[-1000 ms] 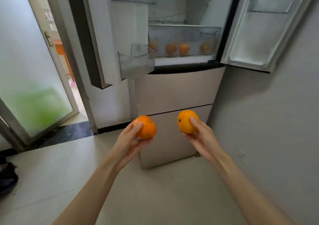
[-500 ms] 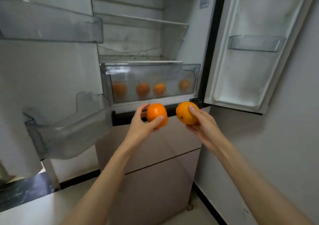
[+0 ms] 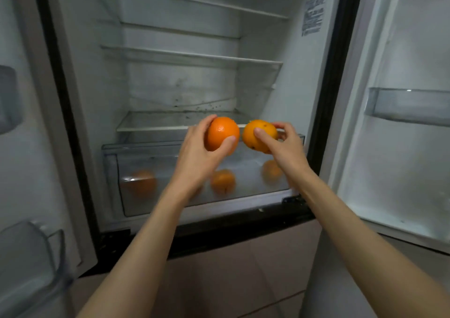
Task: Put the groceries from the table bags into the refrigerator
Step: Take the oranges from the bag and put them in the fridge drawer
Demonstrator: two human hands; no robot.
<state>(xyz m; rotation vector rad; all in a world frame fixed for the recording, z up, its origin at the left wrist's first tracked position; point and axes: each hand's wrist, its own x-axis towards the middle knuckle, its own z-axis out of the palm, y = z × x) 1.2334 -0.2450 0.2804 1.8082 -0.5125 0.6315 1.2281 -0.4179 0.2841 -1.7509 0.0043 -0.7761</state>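
Left hand (image 3: 194,152), grip closed around a deep-orange orange (image 3: 222,133), thumb across its lower front and fingers curled over its far top; right hand (image 3: 283,147), grip pinching a paler, yellower orange (image 3: 259,136) between thumb at front and fingers behind; the two fruits sit just beside each other, a narrow gap between them, both held above the open top of the clear drawer (image 3: 194,203) at the base of the refrigerator (image 3: 292,79), level with the front edge of the lowest glass shelf (image 3: 155,122).

Progress, as a judgement: three oranges show in the drawer, one at 9 o'clock (image 3: 142,182), one at centre (image 3: 222,181), one at 3 o'clock (image 3: 271,171), seen blurred through the plastic front; a fourth may be hidden behind the left wrist; the two in hand are not yet released; the table bags are out of view, so what remains cannot be told.

Materials and shapes: fruit rinds round, dimpled, slightly glossy; the right-hand one carries small dark specks; drawer of transparent, hazy rigid plastic with a rounded rim; shelves flat glass with pale trim, the lowest dusted with dark flecks; liner walls smooth white plastic; door bins (image 3: 409,105) at 3 and 9 o'clock translucent; door seal black and matte.
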